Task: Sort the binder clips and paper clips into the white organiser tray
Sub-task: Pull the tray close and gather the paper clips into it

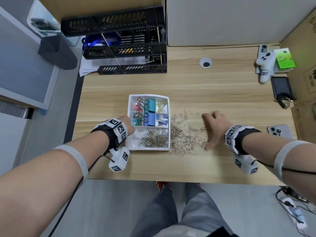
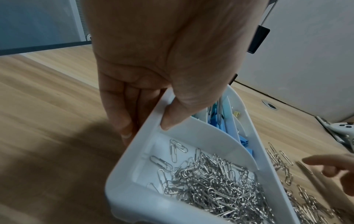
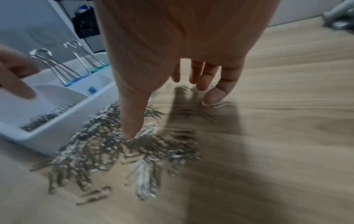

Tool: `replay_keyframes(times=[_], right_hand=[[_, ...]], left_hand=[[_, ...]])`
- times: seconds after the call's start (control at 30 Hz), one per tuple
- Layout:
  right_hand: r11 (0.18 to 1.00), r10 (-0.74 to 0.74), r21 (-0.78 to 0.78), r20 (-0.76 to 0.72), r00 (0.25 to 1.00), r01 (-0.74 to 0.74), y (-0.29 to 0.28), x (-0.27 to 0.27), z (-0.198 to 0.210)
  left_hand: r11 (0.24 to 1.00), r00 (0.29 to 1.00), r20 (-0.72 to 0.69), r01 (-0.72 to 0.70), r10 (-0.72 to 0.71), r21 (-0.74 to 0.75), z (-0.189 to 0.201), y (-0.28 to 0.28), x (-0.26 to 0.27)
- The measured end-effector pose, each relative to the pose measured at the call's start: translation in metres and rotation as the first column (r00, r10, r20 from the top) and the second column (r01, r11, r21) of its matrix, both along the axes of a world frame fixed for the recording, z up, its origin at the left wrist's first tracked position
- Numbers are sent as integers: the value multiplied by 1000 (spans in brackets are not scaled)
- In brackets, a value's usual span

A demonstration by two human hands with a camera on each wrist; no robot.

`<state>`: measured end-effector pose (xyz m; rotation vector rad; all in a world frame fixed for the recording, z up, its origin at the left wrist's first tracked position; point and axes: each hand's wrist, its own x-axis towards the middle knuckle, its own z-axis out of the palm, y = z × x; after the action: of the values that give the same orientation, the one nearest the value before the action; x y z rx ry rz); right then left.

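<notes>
Tray (image 1: pixel 168 106), white, sits mid-bench (image 1: pixel 222 86); binder clips (image 1: pixel 150 108) fill its far compartments, paper clips (image 1: pixel 154 138) the near one. Left hand (image 2: pixel 153 72) pinches the tray's left wall, thumb inside, fingers (image 2: pixel 120 121) outside. Loose paper clips (image 1: pixel 184 134) lie scattered against the tray's right wall and outward. Right hand (image 1: pixel 214 127) is spread flat over the scatter's right edge, fingertips (image 3: pixel 212 98) on clips, holding nothing. Bare bench behind the tray and at the near edge.

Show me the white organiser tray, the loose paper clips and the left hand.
white organiser tray (image 1: pixel 168 106), head view, right rim.
loose paper clips (image 1: pixel 183 139), head view, middle of pile.
left hand (image 2: pixel 153 60), left wrist view, palm.
</notes>
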<state>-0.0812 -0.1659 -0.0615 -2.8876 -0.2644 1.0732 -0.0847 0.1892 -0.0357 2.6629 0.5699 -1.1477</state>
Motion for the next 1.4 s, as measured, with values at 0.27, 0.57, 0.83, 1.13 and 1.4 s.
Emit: replay_keyframes(times=[0.27,0.57,0.83,1.13,1.4], right_hand=[[934,-85,350,11,996,76,25,-26,-19],[904,-41,428,75,996,5,42,-13,-10],[999,20,-33,-121,992,-25,5,-16,13],[943,-88,311,-115,990,120,50,-29,-13],[967,108,226,62,992,-119,47,-32,-8]], left_hand=[[1000,1000,5,-16,16,14,0,-4,-2],[999,999,-13,-39,39,-16,3,-4,-1],[998,998,-17,-59,59,-25,7,-5,-4],[998,997,-30,-67,66,-17,3,-7,-3],[998,997,-37,-61,61,-18,4,-6,-4]])
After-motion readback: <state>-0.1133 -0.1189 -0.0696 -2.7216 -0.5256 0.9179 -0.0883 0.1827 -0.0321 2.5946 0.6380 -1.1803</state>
